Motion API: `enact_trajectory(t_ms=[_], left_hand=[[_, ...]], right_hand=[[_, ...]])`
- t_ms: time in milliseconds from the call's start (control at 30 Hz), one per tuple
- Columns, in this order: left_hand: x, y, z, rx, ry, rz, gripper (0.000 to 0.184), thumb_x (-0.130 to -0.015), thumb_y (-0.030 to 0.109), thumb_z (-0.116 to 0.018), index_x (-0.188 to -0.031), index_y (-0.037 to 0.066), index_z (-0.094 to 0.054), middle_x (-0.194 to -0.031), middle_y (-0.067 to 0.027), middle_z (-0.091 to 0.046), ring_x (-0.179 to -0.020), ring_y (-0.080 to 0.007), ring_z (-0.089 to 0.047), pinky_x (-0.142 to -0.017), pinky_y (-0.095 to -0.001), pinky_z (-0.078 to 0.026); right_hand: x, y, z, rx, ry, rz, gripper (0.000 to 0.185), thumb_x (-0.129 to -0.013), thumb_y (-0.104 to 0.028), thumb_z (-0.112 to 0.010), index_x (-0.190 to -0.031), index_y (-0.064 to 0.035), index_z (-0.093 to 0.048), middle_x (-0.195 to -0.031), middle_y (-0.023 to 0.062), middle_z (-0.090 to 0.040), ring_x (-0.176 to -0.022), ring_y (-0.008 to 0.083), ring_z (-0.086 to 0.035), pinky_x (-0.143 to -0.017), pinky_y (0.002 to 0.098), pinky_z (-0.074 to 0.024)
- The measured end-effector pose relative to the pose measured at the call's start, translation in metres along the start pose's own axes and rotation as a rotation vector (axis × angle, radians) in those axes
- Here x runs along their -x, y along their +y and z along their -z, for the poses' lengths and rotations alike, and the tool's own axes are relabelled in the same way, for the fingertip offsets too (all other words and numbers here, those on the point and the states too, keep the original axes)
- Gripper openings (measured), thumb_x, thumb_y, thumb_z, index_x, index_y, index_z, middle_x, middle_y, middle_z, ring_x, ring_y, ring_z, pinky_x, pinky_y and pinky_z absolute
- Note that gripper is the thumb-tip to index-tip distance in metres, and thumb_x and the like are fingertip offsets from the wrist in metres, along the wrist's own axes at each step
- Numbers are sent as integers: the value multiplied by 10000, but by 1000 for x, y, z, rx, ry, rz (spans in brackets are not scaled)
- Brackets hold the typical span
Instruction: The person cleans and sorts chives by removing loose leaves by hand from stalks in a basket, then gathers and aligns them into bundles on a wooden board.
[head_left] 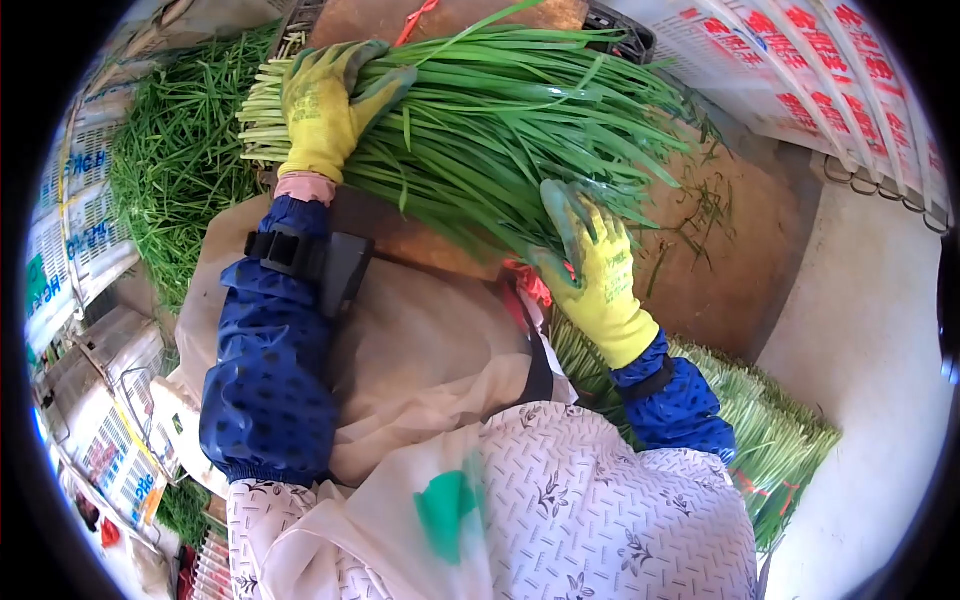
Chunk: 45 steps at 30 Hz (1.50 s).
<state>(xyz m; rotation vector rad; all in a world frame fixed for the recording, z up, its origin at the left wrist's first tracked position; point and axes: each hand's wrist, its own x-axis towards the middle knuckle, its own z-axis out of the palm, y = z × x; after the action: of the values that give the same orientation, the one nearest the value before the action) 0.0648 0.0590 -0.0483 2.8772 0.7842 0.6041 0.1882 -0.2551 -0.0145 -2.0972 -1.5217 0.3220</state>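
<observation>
A large bundle of garlic chives (520, 110) lies across a brown board, pale stem ends to the left and green leaf tips to the right. My left hand (325, 115), in a yellow glove with a grey-green palm, lies over the stem end with thumb and fingers spread. At the near edge of the leaves is my right hand (600, 270) in a matching glove. Its fingertips touch the leaves, and its thumb stands apart from the fingers. Red ribbon (532, 283) shows beside that thumb, partly hidden. Some nearer leaves are blurred.
Loose green leaves (185, 160) are heaped at the left. Several bundled chives (750, 410) lie at the lower right. Leaf scraps (705, 215) dot the brown board (730, 290). White crates (85, 215) stand at the left, and a red-printed white sheet (800, 60) is at the upper right.
</observation>
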Motion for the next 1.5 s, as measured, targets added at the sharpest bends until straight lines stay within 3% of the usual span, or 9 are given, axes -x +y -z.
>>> enact_trajectory(t_ms=[267, 533, 733, 933, 1200, 1267, 1333, 1400, 1500], left_hand=[[3, -1, 1, -41, -7, -36, 461, -773, 453, -697, -1120, 152, -658, -1094, -52, -648, -1020, -272, -580, -930, -379, -420], [2, 3, 2, -29, -20, 7, 501, -760, 550, -675, -1113, 196, -657, -1071, -45, -654, -1026, -264, -587, -958, -390, -401], [2, 0, 0, -70, 1, -29, 490, -786, 556, -649, -1115, 193, -659, -1064, -48, -658, -1024, -260, -591, -949, -387, -405], [2, -2, -1, -32, -10, -37, 495, -789, 567, -642, -1102, 185, -668, -1056, -50, -660, -1016, -266, -595, -945, -385, -409], [5, -3, -3, -53, 21, -40, 493, -782, 567, -649, -1094, 186, -670, -1040, -46, -656, -981, -267, -593, -933, -387, -412], [4, -3, -4, -71, 44, -52, 485, -785, 560, -649, -1090, 183, -671, -1038, -45, -657, -979, -266, -595, -926, -386, -416], [3, -2, -3, -47, 30, -48, 473, -789, 550, -649, -1082, 179, -673, -1038, -45, -658, -978, -266, -596, -917, -385, -421], [4, -2, -2, -25, 19, -49, 463, -792, 542, -649, -1077, 178, -675, -1039, -45, -658, -978, -267, -596, -910, -384, -425], [4, -5, -4, -14, 30, -76, 442, -801, 524, -644, -1076, 180, -675, -1049, -48, -658, -983, -274, -595, -910, -386, -425]], right_hand=[[17, -15, 24, -30, -29, 99, 553, -685, -193, -723, -1209, -80, -589, -1209, 94, -545, -1122, 333, -502, -933, 453, -388], [23, -1, 39, -356, 6, -7, 295, -663, -128, -719, -954, -88, -693, -926, 72, -675, -790, 304, -608, -743, 396, -476], [20, 35, 51, -674, 568, -686, 159, -887, -91, -619, -1032, -45, -667, -833, 9, -635, -676, 61, -531, -600, 214, -448], [17, 79, 54, -548, 130, -1064, 280, -832, -207, -708, -1027, -13, -653, -707, -7, -576, -557, 52, -459, -493, 215, -383], [46, 136, 20, -566, 253, -1108, 93, -835, -126, -652, -851, -34, -647, -646, 36, -568, -520, 122, -495, -472, 271, -391], [64, 157, 24, -116, 168, -1032, 184, -830, -186, -658, -917, -26, -639, -718, 67, -603, -607, 128, -552, -559, 293, -465], [76, 174, 28, 264, 311, -686, 226, -838, -151, -654, -1028, -31, -640, -878, 70, -635, -762, 121, -584, -698, 279, -498], [52, 151, 38, -258, 598, -549, 292, -847, -71, -628, -1137, -33, -619, -1039, 70, -634, -893, 115, -577, -798, 270, -489], [3, 84, 57, -565, 501, -491, 245, -858, 1, -579, -1091, -17, -649, -1024, 68, -656, -844, 113, -586, -781, 252, -482]])
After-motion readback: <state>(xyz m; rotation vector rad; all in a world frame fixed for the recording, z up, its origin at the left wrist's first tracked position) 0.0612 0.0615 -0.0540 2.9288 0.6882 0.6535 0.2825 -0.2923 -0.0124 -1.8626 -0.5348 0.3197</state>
